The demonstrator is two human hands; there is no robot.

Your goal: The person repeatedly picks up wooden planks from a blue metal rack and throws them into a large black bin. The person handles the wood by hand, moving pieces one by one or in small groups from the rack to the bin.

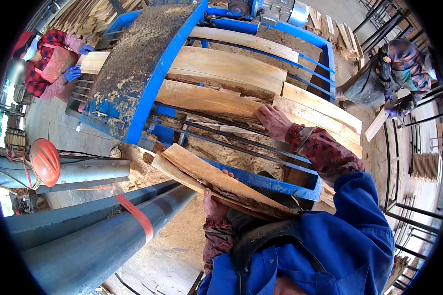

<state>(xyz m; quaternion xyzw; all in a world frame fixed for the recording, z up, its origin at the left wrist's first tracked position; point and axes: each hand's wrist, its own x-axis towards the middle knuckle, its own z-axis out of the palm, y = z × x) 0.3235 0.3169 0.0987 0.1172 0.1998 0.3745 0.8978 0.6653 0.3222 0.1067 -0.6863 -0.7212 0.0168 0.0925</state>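
My left hand (215, 202) is wrapped round the edge of rough wooden boards (221, 179) with bark along one side. They slant close against my body, in front of the blue machine frame (152, 83). My right hand (274, 122) grips the near end of a bark-edged plank (206, 100) lying on the machine's bars, fingers bent over it. Beyond that plank lies a wider pale plank (226, 66), with a narrow one (246, 43) farther off. Beside my right forearm, several pale boards (325, 115) lie side by side.
A person in a checked shirt (49, 61) holds a board at the machine's far left; another person (403, 73) handles a board at the right. A motor (280, 10) sits at the back. An orange hard hat (45, 162) hangs beside thick grey pipes (108, 231). Sawdust covers the machine hood (133, 64).
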